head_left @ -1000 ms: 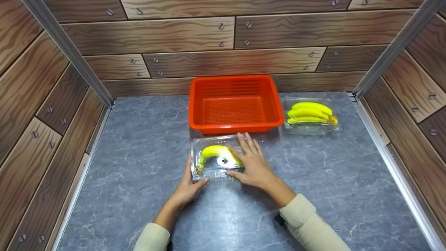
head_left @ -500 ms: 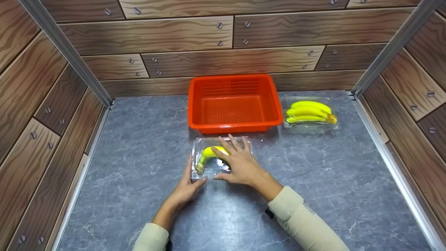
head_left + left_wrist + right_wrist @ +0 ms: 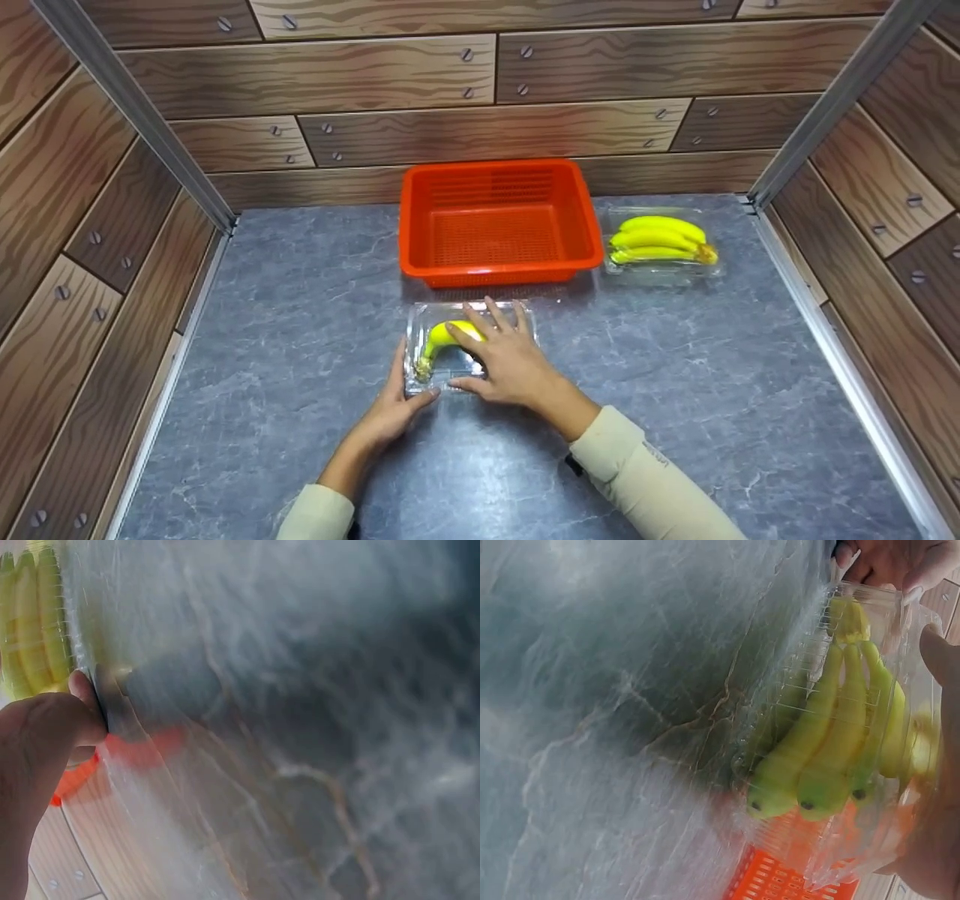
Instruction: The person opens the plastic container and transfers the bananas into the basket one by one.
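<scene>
A clear plastic clamshell box (image 3: 439, 309) lies on the grey tabletop in the head view, with yellow bananas (image 3: 442, 334) inside. In the right wrist view the bananas (image 3: 840, 727) show as a bunch behind the clear wall, their stem end toward my left hand. My left hand (image 3: 390, 411) touches the box's near left corner, thumb along the front and fingers straight along the left side. Spread over the right part of the lid, my right hand (image 3: 514, 367) rests with straight fingers, its thumb near the front edge. It covers part of the bananas.
Just behind the box stands a red-orange plastic basket (image 3: 499, 271) with holes in its walls. Another clear box (image 3: 664, 277) of bananas lies to the basket's right. Wood-patterned walls (image 3: 397, 71) with metal corner posts (image 3: 817, 112) enclose the back and sides.
My right hand has slid left over the lid, from the box's right end toward its middle. The left hand stays at the corner. The head view has shifted slightly.
</scene>
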Available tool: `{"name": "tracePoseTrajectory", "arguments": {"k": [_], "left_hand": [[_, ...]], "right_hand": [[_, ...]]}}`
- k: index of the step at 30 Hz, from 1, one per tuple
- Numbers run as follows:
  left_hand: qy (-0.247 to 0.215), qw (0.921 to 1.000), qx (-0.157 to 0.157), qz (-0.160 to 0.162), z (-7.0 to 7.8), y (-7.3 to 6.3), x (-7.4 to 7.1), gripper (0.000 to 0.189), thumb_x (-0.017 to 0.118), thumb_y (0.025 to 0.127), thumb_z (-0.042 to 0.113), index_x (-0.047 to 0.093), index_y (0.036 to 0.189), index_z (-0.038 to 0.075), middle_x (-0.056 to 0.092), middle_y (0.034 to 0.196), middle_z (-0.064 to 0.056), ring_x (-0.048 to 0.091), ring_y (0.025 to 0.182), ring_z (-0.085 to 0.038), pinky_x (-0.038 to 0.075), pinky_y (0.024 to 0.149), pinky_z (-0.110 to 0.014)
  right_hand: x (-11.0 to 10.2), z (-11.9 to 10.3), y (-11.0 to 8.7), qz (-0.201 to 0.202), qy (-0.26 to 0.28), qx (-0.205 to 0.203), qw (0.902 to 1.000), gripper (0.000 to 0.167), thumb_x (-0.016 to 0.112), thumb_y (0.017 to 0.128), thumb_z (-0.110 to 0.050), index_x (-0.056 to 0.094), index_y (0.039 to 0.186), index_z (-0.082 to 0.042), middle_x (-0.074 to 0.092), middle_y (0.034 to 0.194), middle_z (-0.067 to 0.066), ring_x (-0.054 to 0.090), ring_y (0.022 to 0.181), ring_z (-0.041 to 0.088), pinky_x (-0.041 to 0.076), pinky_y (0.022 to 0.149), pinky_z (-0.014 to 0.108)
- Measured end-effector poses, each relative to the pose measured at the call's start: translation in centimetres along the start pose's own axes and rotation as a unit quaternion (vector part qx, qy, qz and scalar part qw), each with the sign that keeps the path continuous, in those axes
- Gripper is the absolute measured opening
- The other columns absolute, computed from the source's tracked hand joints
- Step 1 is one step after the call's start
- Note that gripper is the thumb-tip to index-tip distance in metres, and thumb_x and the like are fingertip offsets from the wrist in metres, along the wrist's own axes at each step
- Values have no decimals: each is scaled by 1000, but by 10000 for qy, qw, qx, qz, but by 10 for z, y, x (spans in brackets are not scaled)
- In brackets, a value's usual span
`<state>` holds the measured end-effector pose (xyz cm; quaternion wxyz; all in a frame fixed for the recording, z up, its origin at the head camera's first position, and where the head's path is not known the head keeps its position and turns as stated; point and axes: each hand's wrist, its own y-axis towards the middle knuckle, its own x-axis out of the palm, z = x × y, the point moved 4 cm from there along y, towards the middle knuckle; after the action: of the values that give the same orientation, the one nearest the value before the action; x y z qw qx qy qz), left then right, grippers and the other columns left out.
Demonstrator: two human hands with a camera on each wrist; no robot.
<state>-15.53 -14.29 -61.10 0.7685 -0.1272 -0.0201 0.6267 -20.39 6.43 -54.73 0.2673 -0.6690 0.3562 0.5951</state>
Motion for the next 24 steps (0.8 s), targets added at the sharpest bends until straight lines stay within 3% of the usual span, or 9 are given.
{"name": "tracePoseTrajectory", "arguments": {"k": [8,20,24], "left_hand": [[-236,9997,-44,-41,-1,0,1,112,74,95,14,-5,173,27,-5,181,-21,2,167,-49,3,133,-68],[-463,9987,19,-200,-2,4,1,112,71,95,8,-9,173,22,-15,180,-18,-11,167,-45,-6,133,-67],[-464,9988,-17,-180,-1,4,2,112,69,94,6,-9,173,20,-15,180,-18,-13,167,-45,-8,133,-67]], "right_hand": [[0,1,1,71,-197,-29,9998,85,48,95,-84,38,166,-38,33,177,10,30,162,49,21,125,81],[0,2,3,-29,-191,-13,9998,84,47,96,-83,35,167,-39,26,179,6,27,163,47,20,125,80],[0,2,3,107,-119,-54,9999,82,50,96,-81,40,165,-38,32,177,8,29,162,48,21,124,81]]}}
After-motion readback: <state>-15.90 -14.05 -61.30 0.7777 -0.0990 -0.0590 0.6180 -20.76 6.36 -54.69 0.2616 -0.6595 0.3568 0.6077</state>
